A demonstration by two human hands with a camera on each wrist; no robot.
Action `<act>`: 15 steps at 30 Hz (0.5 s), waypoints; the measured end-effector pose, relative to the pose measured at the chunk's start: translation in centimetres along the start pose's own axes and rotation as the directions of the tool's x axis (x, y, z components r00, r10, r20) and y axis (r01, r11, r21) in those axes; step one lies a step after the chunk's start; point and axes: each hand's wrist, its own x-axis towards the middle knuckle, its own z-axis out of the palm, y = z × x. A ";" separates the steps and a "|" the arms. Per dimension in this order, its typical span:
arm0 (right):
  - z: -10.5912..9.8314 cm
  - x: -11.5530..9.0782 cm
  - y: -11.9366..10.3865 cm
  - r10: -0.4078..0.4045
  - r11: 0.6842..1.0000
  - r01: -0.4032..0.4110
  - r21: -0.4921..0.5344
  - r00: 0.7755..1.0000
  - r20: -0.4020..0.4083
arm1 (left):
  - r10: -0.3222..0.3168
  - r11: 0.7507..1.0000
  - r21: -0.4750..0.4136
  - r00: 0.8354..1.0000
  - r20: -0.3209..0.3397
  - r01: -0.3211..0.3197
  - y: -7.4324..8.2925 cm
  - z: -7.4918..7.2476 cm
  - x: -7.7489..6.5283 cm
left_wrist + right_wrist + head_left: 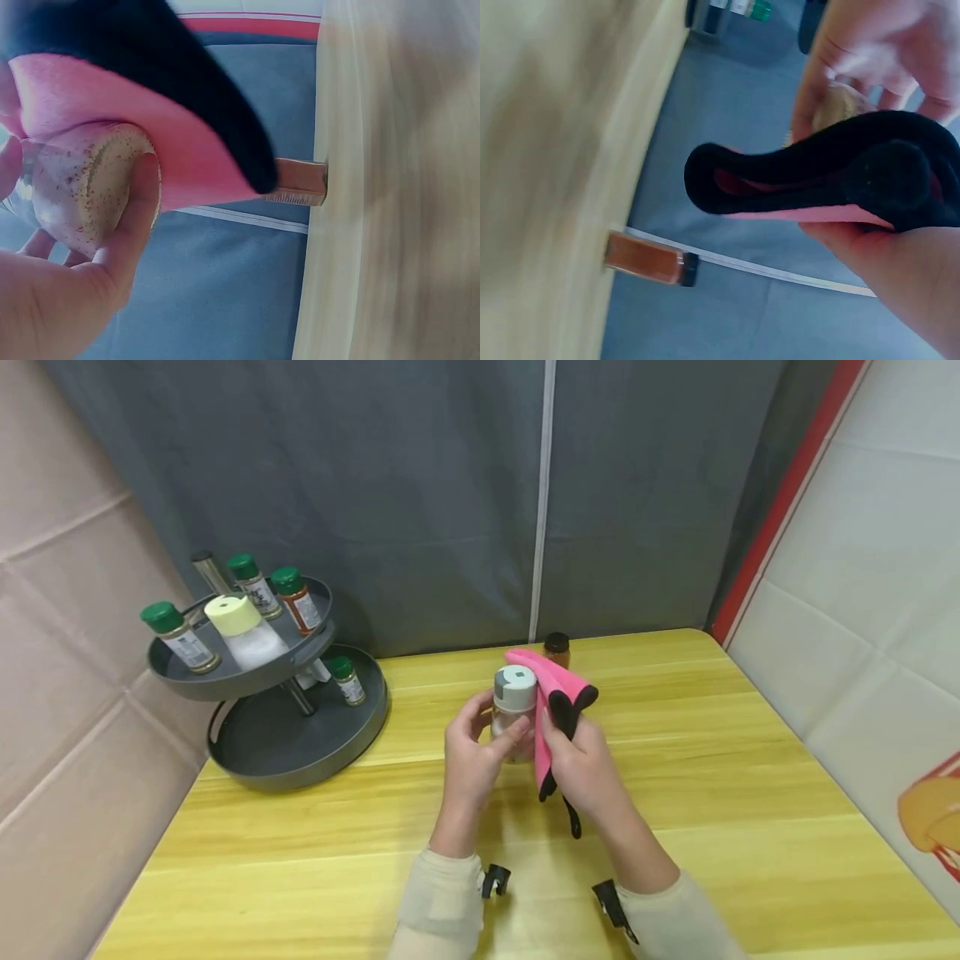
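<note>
Over the table's middle, my left hand [471, 764] grips a clear seasoning jar [515, 692] with a grey and white lid. Pale, speckled contents show through the jar [67, 184] in the left wrist view, where a finger lies across its base. My right hand [588, 770] holds a pink cloth [550, 675] with black edging, folded against the jar's right side. The right wrist view shows the doubled black edge of the cloth [780, 176] between that hand and the jar. Part of the jar is hidden by cloth and fingers.
Behind the cloth stands a reddish-brown spice jar [557, 648] with a black cap. A grey two-tier turntable [300, 772] at the left carries several green-capped spice jars and a yellow-lidded shaker [247, 635]. A grey curtain [420, 510] hangs behind the wooden table [712, 760].
</note>
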 end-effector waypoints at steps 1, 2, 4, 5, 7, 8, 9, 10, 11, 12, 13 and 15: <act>0.1 -0.1 0.3 0.019 1.000 -0.019 -0.007 1.000 0.006 | -0.001 1.000 0.001 1.000 -0.005 0.001 0.0 0.0 0.0; 0.2 -0.1 0.6 0.035 0.999 -0.035 -0.015 0.999 0.013 | 0.006 1.000 0.000 1.000 -0.011 -0.006 0.0 -0.1 0.0; 0.3 -0.3 1.0 0.069 0.997 -0.068 -0.021 0.997 0.026 | 0.014 1.000 -0.016 1.000 -0.026 -0.015 0.0 -0.1 0.1; 0.3 -0.3 1.2 0.087 0.996 -0.086 -0.010 0.996 0.035 | 0.017 0.999 -0.036 0.999 -0.030 -0.019 0.0 -0.2 0.0; 0.3 -0.4 1.7 0.118 0.993 -0.120 0.021 0.991 0.055 | 0.027 0.995 -0.095 0.999 -0.033 -0.030 0.0 -0.2 0.1; 0.4 -0.5 1.9 0.132 0.990 -0.135 0.048 0.989 0.064 | 0.030 0.991 -0.129 0.999 -0.030 -0.034 0.0 -0.3 0.0; 0.4 -0.5 2.0 0.144 0.986 -0.150 0.074 0.987 0.072 | 0.026 0.987 -0.159 0.999 -0.025 -0.029 0.1 -0.3 0.0; 0.4 -0.6 2.2 0.151 0.982 -0.159 0.099 0.985 0.082 | 0.025 0.982 -0.184 1.000 -0.015 -0.028 0.1 -0.3 0.0; 0.4 -0.6 2.2 0.153 0.979 -0.163 0.121 0.984 0.090 | 0.027 0.981 -0.192 1.000 -0.009 -0.028 0.0 -0.3 0.0; 0.4 -0.6 2.3 0.151 0.977 -0.163 0.137 0.984 0.091 | 0.028 0.983 -0.179 1.000 -0.006 -0.029 0.0 -0.3 0.1; 0.4 -0.6 2.3 0.151 0.976 -0.162 0.142 0.985 0.086 | 0.027 0.987 -0.159 1.000 -0.006 -0.027 -0.1 -0.3 0.1; 0.4 -0.6 2.2 0.137 0.980 -0.147 0.133 0.988 0.076 | 0.022 0.995 -0.093 1.000 -0.021 -0.024 -0.2 -0.3 0.2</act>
